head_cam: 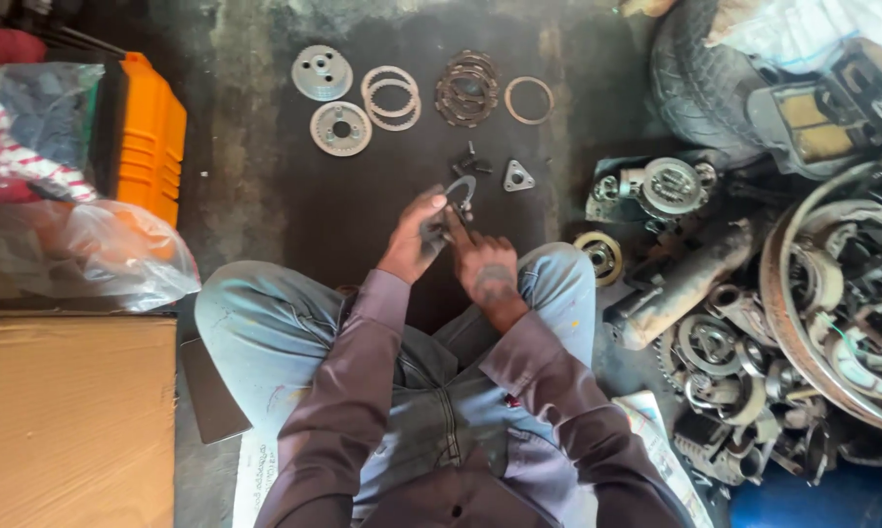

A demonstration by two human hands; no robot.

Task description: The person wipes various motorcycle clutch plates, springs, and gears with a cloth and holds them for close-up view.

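The scene is viewed by 1 head-worn camera, aimed steeply down, close over lap and floor.

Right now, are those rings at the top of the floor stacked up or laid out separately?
Both. The dark friction rings sit piled in one stack, two pale toothed rings overlap, and a thin ring lies alone, flat on the floor.

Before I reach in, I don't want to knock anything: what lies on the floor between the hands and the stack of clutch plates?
In the head view, a small cluster of dark bolts lies between the hands and the stack of clutch plates.
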